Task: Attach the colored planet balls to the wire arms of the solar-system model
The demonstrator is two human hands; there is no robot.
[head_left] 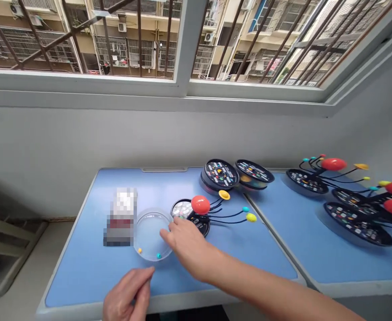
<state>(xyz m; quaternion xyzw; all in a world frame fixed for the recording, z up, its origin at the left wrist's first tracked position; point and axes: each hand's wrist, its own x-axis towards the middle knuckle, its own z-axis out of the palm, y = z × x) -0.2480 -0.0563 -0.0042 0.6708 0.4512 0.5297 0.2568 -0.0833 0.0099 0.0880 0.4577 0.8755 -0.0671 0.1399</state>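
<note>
My right hand reaches across a clear round dish to the round base of a toy. Its fingers are curled together at the base's left edge; whatever they may hold is hidden. From this base rise a red ball and thin black stems tipped with a yellow disc, a teal bead and a yellow bead. Inside the dish lie a small orange bead and a teal bead. Below the dish, my left hand is closed, thumb against curled fingers, its contents not visible.
A blurred-out rectangular object lies left of the dish. Two round black containers stand by the wall. On the adjoining blue table, several similar toys with red balls sit at right. A barred window is above.
</note>
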